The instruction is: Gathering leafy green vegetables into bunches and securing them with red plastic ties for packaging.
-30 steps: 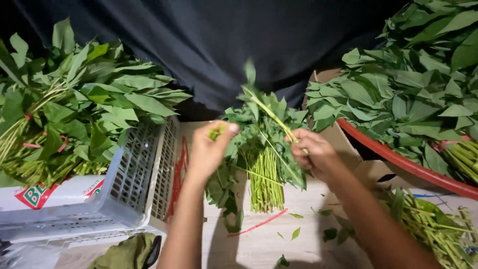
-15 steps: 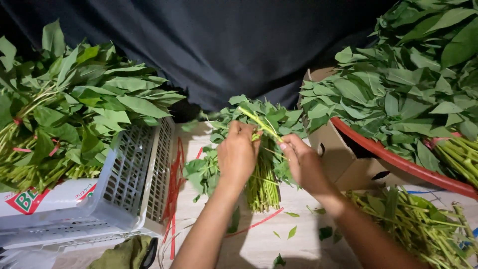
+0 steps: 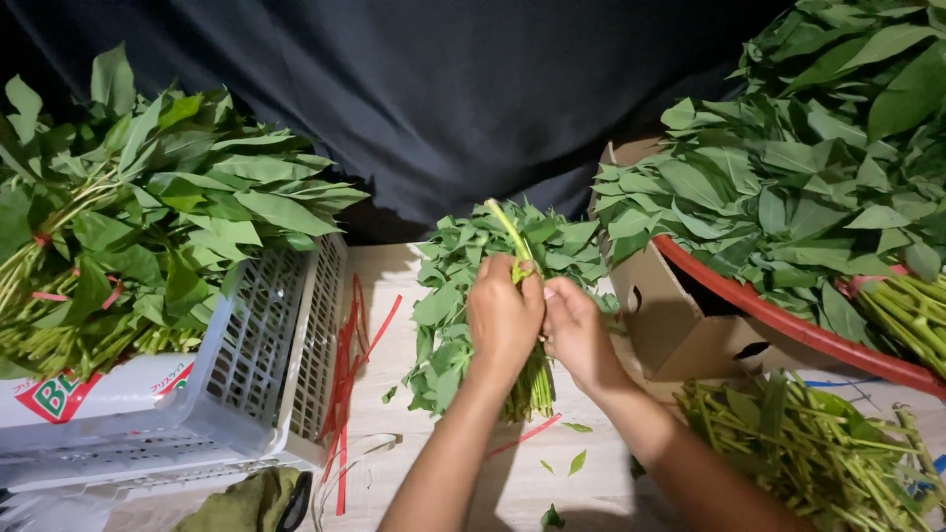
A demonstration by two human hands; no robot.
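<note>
Hands: left (image 3: 505, 320), right (image 3: 576, 330) clasp one leafy bundle (image 3: 493, 271)

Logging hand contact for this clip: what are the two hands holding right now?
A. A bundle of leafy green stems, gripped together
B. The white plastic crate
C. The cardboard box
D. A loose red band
A: the left hand and right hand both close around one bundle of leafy stems, while the crate, red bands and cardboard box lie untouched.
</note>
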